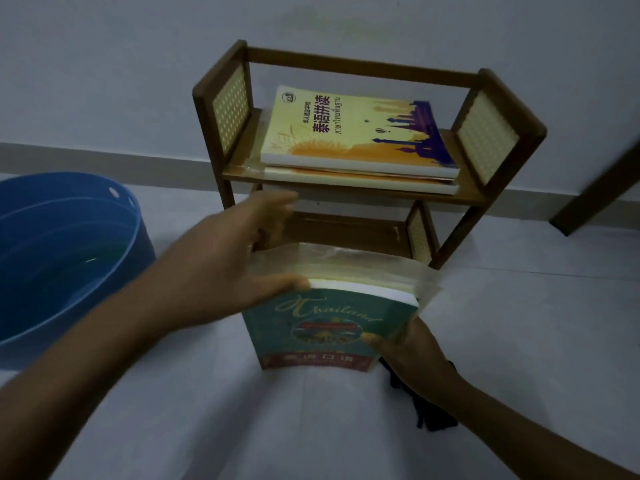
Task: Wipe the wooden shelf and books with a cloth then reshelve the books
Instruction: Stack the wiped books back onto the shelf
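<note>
Before wooden shelf (349,194): both grips, left hand (221,268) and right hand (412,351), holding teal book (322,327).

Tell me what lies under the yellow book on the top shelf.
Under the yellow book lies at least one more flat book, only its pale front edge visible, resting on the wooden shelf. Its cover is hidden.

The wooden shelf (349,188) stands on the pale floor (519,341), against the wall. On its upper board lies a stack of books, with the yellow book (349,133) on top, lying flat. To the left of the shelf a blue tub (69,254) stands on the floor. In front of the shelf, a dark cloth (433,414) lies on the floor.
</note>
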`<state>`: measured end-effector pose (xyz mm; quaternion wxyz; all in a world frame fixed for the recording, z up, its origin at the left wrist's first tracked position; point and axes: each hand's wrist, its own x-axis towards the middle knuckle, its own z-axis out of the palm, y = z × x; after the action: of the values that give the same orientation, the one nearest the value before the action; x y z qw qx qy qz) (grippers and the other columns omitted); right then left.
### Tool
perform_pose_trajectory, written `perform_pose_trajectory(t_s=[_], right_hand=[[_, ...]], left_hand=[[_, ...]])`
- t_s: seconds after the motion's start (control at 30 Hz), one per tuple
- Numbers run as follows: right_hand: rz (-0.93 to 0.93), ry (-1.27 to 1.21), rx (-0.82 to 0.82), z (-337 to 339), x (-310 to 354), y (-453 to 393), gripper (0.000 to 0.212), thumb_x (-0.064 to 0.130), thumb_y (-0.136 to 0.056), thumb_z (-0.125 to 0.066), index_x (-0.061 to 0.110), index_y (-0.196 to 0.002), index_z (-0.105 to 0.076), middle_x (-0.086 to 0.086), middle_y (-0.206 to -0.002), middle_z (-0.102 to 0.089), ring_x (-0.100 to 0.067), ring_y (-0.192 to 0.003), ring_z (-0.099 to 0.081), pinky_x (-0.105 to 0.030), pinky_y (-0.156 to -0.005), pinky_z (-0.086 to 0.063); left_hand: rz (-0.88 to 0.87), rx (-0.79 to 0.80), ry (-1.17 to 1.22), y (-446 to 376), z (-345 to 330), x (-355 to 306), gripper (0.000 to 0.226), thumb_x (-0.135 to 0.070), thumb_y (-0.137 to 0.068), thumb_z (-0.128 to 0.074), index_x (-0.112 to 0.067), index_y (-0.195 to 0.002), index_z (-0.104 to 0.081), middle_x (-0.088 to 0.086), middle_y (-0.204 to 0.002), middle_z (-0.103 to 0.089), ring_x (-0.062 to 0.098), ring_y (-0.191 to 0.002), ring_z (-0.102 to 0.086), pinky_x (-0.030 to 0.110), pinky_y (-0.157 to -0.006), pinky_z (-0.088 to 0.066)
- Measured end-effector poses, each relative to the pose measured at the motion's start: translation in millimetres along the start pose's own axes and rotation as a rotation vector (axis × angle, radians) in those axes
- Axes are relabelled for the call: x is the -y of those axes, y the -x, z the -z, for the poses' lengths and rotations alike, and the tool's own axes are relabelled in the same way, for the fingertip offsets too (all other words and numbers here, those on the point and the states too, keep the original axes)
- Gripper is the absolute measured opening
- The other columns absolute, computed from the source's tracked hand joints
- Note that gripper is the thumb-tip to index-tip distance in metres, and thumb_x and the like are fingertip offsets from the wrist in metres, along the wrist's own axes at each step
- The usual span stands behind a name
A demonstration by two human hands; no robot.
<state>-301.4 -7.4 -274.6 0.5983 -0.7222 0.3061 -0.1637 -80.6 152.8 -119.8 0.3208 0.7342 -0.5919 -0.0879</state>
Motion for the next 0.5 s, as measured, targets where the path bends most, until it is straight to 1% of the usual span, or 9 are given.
perform_pose_trajectory(t_s=[0.07, 0.1, 0.17, 0.2, 0.27, 0.33, 0.37, 0.43, 0.5], right_hand=[[-0.001, 0.01, 0.009, 0, -2, 0, 0.037, 0.008, -0.084, -0.068, 0.019, -0.117, -0.056, 0.011, -0.109, -0.069, -0.001, -0.098, -0.067, -0.017, -0.073, -0.056], [0.006, 0.016, 0.01, 0, -2, 0, 0.038, 0.009, -0.084, -0.069, 0.017, -0.119, -0.056, 0.008, -0.112, -0.068, -0.001, -0.098, -0.067, -0.017, -0.074, -0.055], [-0.002, 0.019, 0.007, -1, -3, -2, 0.042, 0.01, -0.083, -0.071, 0.015, -0.122, -0.055, 0.002, -0.115, -0.068, -0.004, -0.101, -0.067, -0.018, -0.077, -0.055], [-0.015, 0.006, 0.009, 2, -7, -3, 0.046, 0.01, -0.082, -0.072, 0.014, -0.124, -0.054, 0.001, -0.116, -0.068, -0.007, -0.103, -0.066, -0.021, -0.079, -0.055], [-0.125, -0.056, 0.027, 6, -19, -3, 0.062, 0.015, -0.076, -0.079, 0.018, -0.129, -0.046, -0.001, -0.125, -0.062, -0.013, -0.112, -0.063, -0.031, -0.086, -0.057], [-0.302, -0.127, 0.045, 11, -33, 0, 0.1, 0.031, -0.058, -0.091, 0.023, -0.138, -0.032, -0.003, -0.139, -0.05, -0.018, -0.123, -0.054, -0.042, -0.096, -0.052], [-0.365, -0.171, 0.064, 13, -37, 1, 0.115, 0.033, -0.05, -0.094, 0.027, -0.143, -0.026, -0.004, -0.142, -0.046, -0.02, -0.125, -0.051, -0.043, -0.099, -0.05], [-0.362, -0.289, 0.063, 18, -38, -1, 0.111, 0.016, -0.053, -0.092, 0.025, -0.143, -0.027, -0.008, -0.139, -0.049, -0.024, -0.122, -0.055, -0.044, -0.095, -0.052], [-0.176, -0.384, 0.028, 26, -27, -7, 0.092, -0.008, -0.062, -0.083, 0.013, -0.138, -0.034, -0.021, -0.13, -0.055, -0.036, -0.118, -0.058, -0.051, -0.09, -0.053]], left_hand=[[-0.053, 0.141, -0.358, -22, -6, -22, 0.084, -0.061, -0.069, -0.067, -0.036, -0.14, -0.031, -0.014, -0.133, -0.053, 0.001, -0.105, -0.051, 0.024, -0.085, -0.048], [-0.07, 0.215, -0.476, -28, -20, -28, 0.08, -0.058, -0.071, -0.068, -0.034, -0.139, -0.033, -0.011, -0.128, -0.056, 0.006, -0.104, -0.054, 0.026, -0.084, -0.048], [-0.138, 0.291, -0.571, -30, -52, -34, 0.057, -0.05, -0.079, -0.067, -0.027, -0.127, -0.044, -0.008, -0.098, -0.06, 0.009, -0.085, -0.058, 0.024, -0.072, -0.048], [-0.162, 0.285, -0.572, -30, -62, -34, 0.044, -0.046, -0.083, -0.064, -0.024, -0.118, -0.049, -0.008, -0.083, -0.053, 0.008, -0.074, -0.054, 0.021, -0.065, -0.045], [-0.139, 0.235, -0.545, -27, -64, -23, 0.03, -0.044, -0.087, -0.059, -0.024, -0.108, -0.055, -0.01, -0.076, -0.05, 0.006, -0.067, -0.05, 0.018, -0.061, -0.037], [-0.122, 0.153, -0.452, -18, -54, -14, 0.032, -0.047, -0.084, -0.062, -0.025, -0.108, -0.06, -0.009, -0.083, -0.064, 0.002, -0.069, -0.054, 0.012, -0.059, -0.036], [-0.109, 0.09, -0.383, -12, -47, -12, 0.036, -0.048, -0.08, -0.064, -0.026, -0.108, -0.064, -0.009, -0.085, -0.07, -0.001, -0.067, -0.055, 0.009, -0.057, -0.036], [0.031, -0.021, -0.186, 4, -36, -11, 0.037, -0.048, -0.07, -0.072, -0.034, -0.103, -0.064, -0.014, -0.073, -0.069, -0.005, -0.057, -0.056, 0.006, -0.053, -0.038], [0.271, -0.1, 0.063, 18, -35, -9, 0.036, -0.045, -0.061, -0.077, -0.042, -0.089, -0.056, -0.022, -0.056, -0.062, -0.002, -0.051, -0.062, 0.011, -0.043, -0.045]])
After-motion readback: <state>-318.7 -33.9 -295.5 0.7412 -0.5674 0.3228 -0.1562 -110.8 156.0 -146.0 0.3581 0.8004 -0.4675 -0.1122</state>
